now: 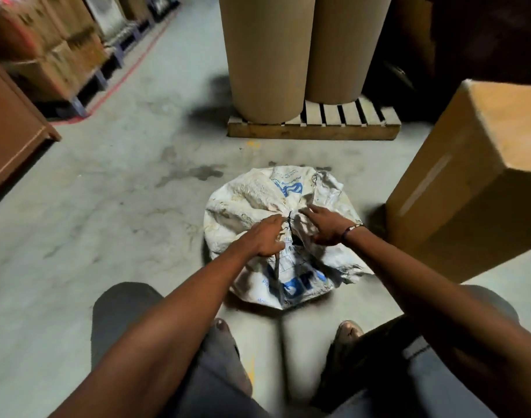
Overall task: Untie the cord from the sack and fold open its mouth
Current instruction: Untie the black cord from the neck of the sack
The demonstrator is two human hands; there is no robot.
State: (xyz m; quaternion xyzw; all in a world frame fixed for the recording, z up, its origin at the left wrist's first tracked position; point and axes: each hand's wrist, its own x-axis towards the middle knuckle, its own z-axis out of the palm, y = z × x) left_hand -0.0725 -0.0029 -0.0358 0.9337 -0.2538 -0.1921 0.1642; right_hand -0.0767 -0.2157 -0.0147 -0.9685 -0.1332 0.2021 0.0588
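Cord on sack neck is sitting between both hands, left hand fingers pinching it, right hand fingers spreading just beside.

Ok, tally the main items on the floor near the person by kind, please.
White woven sack with blue print: 1
Tall brown paper rolls: 2
Wooden slatted pallet: 1
Large brown cardboard box, on the right: 1
Total: 5
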